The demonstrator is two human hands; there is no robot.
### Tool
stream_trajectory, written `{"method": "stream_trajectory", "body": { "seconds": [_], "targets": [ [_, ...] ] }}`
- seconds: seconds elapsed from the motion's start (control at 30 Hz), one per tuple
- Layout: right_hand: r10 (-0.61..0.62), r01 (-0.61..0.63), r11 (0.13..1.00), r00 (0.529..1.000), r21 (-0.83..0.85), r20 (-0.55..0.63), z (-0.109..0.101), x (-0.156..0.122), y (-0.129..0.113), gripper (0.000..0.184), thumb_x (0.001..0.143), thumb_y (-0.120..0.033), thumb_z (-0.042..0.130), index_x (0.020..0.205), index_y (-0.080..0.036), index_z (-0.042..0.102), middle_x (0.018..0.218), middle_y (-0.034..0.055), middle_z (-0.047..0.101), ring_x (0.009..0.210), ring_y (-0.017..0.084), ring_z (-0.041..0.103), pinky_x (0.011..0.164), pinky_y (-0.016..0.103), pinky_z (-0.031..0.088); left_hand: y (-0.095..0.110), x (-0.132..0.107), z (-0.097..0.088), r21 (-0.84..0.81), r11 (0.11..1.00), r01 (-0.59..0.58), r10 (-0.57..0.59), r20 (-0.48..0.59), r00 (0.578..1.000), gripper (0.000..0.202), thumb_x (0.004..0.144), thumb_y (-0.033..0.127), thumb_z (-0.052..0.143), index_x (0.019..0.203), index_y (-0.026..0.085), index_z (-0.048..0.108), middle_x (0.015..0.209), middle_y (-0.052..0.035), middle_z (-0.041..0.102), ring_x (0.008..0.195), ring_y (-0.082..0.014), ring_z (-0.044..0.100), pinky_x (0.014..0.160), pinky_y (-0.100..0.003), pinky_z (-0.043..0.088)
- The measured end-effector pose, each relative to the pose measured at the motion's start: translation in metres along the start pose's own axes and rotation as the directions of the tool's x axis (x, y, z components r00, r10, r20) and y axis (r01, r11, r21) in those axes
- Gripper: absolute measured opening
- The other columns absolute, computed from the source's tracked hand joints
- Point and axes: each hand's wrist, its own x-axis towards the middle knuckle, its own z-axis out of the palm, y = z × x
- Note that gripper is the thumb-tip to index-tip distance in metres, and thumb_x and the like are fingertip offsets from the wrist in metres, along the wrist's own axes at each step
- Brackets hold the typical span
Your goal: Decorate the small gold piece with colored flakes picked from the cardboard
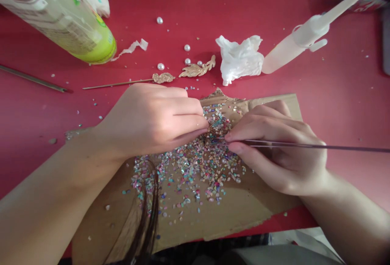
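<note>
My right hand [286, 163] is closed on long, thin tweezers [350, 148], their tips pointing left into small coloured stone chips [189, 167]. My left hand [155, 119] is closed in a pinch just left of those tips. A bit of gold-coloured metal shows at its fingertips, but the rest of that piece is hidden. Under both hands, the chips lie scattered over a piece of brown cardboard [237, 220]. Beyond the left hand are a gold stick with an ornate end [163, 78] and a gold leaf-shaped piece [198, 69].
Several pearl beads [187, 48] lie on the red table [243, 5]. A crumpled white tissue [240, 58] touches a nozzle bottle [292, 46]. A large green-based bottle [100, 46] lies upper left, and a thin rod [33, 79] is at left. Hair strands [149, 208] hang over the cardboard.
</note>
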Motion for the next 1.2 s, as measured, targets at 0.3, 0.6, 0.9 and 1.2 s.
{"method": "stream_trajectory", "body": {
  "seconds": [0.3,0.6,0.9,1.2],
  "targets": [
    [-0.015,0.033,0.996,0.974,0.077,-0.225,-0.003,-0.002,0.005,0.009,0.090,-0.017,0.066,0.091,-0.025,0.065,0.080,-0.0006,0.074,0.074,0.019,0.067,0.075,0.041,0.048,0.001,0.001,-0.002,-0.028,0.996,0.084,-0.086,-0.066,0.994,0.008,0.090,0.028,0.070,0.094,0.022,0.071,0.084,0.0031,0.076,0.069,-0.0130,0.070,0.059,-0.030,0.052],
    [0.291,-0.121,0.932,0.810,0.341,-0.508,-0.003,0.008,0.016,0.013,0.093,-0.017,0.064,0.081,-0.022,0.066,0.070,-0.0021,0.068,0.062,0.012,0.063,0.053,0.025,0.047,0.005,0.003,-0.010,0.216,0.961,0.171,-0.149,-0.114,0.982,0.009,0.088,0.022,0.071,0.096,0.024,0.068,0.083,0.0034,0.078,0.064,-0.0129,0.070,0.054,-0.030,0.051],
    [-0.013,0.032,0.991,0.990,0.132,-0.138,-0.003,0.005,0.017,0.016,0.098,-0.022,0.057,0.085,-0.018,0.063,0.070,-0.0005,0.068,0.061,0.011,0.063,0.056,0.023,0.048,0.006,0.007,-0.007,0.135,0.991,0.026,-0.022,-0.029,0.999,0.006,0.087,0.022,0.073,0.091,0.024,0.070,0.079,0.0068,0.076,0.062,-0.0115,0.069,0.054,-0.028,0.050],
    [-0.049,0.051,0.994,0.999,0.092,-0.020,0.001,0.007,0.014,0.017,0.101,-0.023,0.054,0.086,-0.018,0.062,0.072,0.0000,0.068,0.065,0.012,0.060,0.062,0.026,0.047,0.004,0.003,-0.004,0.110,0.993,0.035,-0.039,0.035,0.999,0.003,0.091,0.025,0.068,0.091,0.025,0.071,0.084,0.0069,0.077,0.066,-0.0113,0.069,0.058,-0.029,0.048]
  ]
}}
